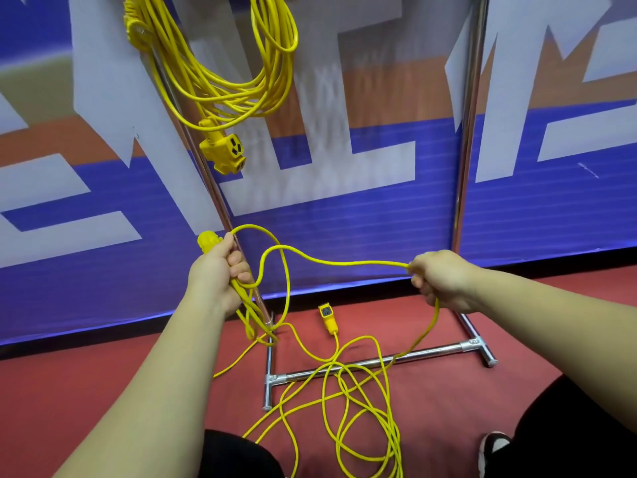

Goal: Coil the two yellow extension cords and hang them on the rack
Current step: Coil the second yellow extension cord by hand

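One yellow extension cord (220, 81) hangs coiled from the top of the metal rack (468, 132), its triple socket (224, 150) dangling below the loops. My left hand (217, 270) grips the plug end and a few loops of the second yellow cord (344, 384). My right hand (441, 277) pinches the same cord about an arm's width to the right, a strand stretched between both hands. Most of this cord lies in loose loops on the red floor, over the rack's base bar (431, 351). Its single socket end (327, 317) lies on the floor between my hands.
A blue, white and orange banner (344, 188) stands right behind the rack. The rack's two chrome uprights and H-shaped foot frame the working area. My dark-trousered knees and one shoe (493, 450) show at the bottom edge.
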